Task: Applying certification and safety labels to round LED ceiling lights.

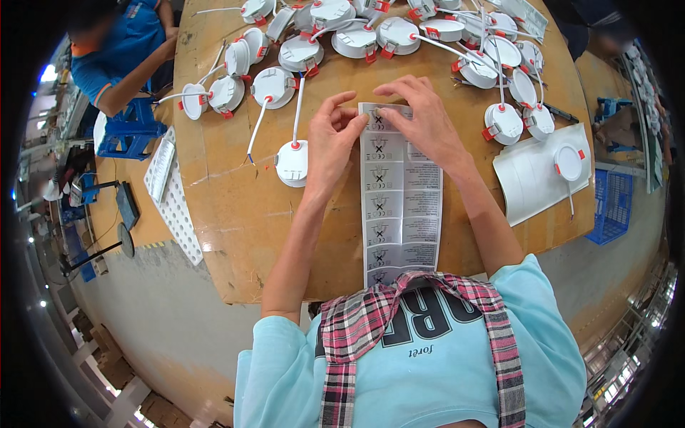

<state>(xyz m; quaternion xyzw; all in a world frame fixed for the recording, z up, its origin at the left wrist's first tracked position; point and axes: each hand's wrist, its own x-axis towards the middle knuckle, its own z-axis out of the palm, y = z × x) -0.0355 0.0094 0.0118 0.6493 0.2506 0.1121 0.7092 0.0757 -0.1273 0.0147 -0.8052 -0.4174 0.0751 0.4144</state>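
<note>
Head view: both hands over the counter [242, 235], close together at the far end of a label sheet [403, 207].

Left hand [330, 146]: fingers half curled, thumb tip at the sheet's upper left edge, forefinger bent a little beyond it. Cannot tell whether thumb and middle finger pinch the edge.

Right hand [432, 132]: thumb over the sheet's top row, forefinger arched past the top edge, a gap visible between the two tips. Nothing seen gripped there; other fingers loosely bent.

Sheet: long, pale, in two columns, line drawings at left and small dark print at right. Runs from under the fingers toward the wearer; near end hidden by the plaid collar [360, 317].

Nearest light [291, 165]: just left of the left hand, partly behind it, white, round, cable pointing away from the wearer. Other lights [398, 36] lie beyond the fingers in a broad, crowded arc, with red clips and white cables.

Right of the right hand: a white pad [524, 178] on the counter, one small light [569, 162] on it, cable toward the wearer.

Well left of the fingers, beyond the counter edge: a perforated board [178, 207], a blue stool [132, 132], and a co-worker [121, 68] in a blue shirt.
</note>
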